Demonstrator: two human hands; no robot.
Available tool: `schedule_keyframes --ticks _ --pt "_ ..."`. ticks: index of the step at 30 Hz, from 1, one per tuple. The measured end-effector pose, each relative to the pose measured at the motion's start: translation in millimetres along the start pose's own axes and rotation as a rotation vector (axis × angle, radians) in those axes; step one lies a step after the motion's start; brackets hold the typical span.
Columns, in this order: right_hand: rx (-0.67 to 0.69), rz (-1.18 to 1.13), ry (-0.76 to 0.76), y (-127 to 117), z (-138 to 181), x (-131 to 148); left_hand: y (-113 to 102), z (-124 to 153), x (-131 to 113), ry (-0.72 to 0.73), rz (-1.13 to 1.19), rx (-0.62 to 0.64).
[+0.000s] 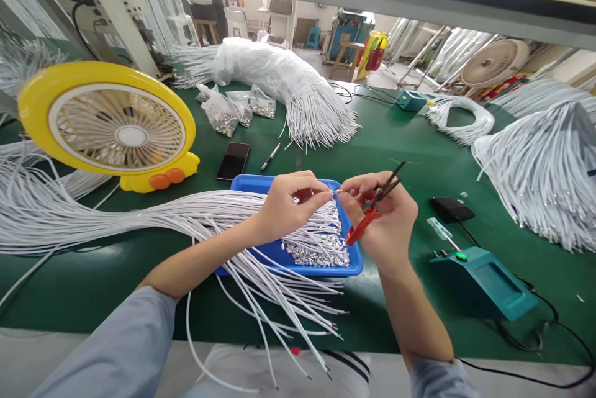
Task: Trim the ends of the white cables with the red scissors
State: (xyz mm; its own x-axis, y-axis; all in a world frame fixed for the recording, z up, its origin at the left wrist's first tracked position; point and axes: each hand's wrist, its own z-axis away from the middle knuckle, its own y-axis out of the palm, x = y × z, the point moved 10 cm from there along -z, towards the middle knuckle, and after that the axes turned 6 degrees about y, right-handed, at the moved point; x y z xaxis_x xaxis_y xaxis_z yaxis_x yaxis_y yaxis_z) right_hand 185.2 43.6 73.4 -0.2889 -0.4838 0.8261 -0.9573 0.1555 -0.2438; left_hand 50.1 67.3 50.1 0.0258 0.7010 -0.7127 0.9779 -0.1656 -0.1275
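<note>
Above the blue tray (356, 264), my left hand (286, 208) pinches the end of a white cable (334, 191) between thumb and fingers. My right hand (393, 218) holds red-handled scissors (362, 228), their dark blades pointing up and away from the cable. Its thumb and forefinger also meet at the cable's tip; any small part between them is too small to make out. Small silvery metal pieces (321, 256) lie in the tray. A long bundle of white cables (153, 218) runs from the left under my left arm, some ends over the tray, others hanging toward the table's front edge.
A yellow fan (130, 137) stands at left. Behind the tray lie a phone (233, 161), a pen (270, 157) and bags of metal parts (223, 115). A plastic-wrapped cable bundle (265, 69) sits farther back. At right are a teal device (484, 283) and more cables (540, 162).
</note>
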Motion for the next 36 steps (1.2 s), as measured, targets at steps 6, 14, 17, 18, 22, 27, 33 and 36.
schedule_keyframes --ticks 6,14,17,18,22,27,33,36 --pt "0.033 -0.104 0.123 3 0 -6 -22 -1 -19 0.225 -0.222 -0.174" --pt "0.065 0.168 0.428 -22 46 -129 -23 2 -42 0.200 -0.001 -0.088" --pt "0.028 0.273 0.496 -36 76 -162 -18 5 -55 0.229 -0.007 -0.039" --pt "0.009 0.299 0.512 -41 82 -168 -17 7 -59 0.244 -0.005 -0.032" --pt "-0.076 0.313 0.540 -54 91 -174 -12 11 -76 0.313 -0.005 0.043" --pt "-0.184 0.203 0.523 -71 75 -156 52 45 -80 0.313 0.026 0.565" --pt "-0.275 0.127 0.380 -84 41 -116 146 148 -75 0.437 0.022 1.206" --pt "-0.264 0.077 0.278 -77 22 -90 147 142 -57 0.454 -0.193 1.221"
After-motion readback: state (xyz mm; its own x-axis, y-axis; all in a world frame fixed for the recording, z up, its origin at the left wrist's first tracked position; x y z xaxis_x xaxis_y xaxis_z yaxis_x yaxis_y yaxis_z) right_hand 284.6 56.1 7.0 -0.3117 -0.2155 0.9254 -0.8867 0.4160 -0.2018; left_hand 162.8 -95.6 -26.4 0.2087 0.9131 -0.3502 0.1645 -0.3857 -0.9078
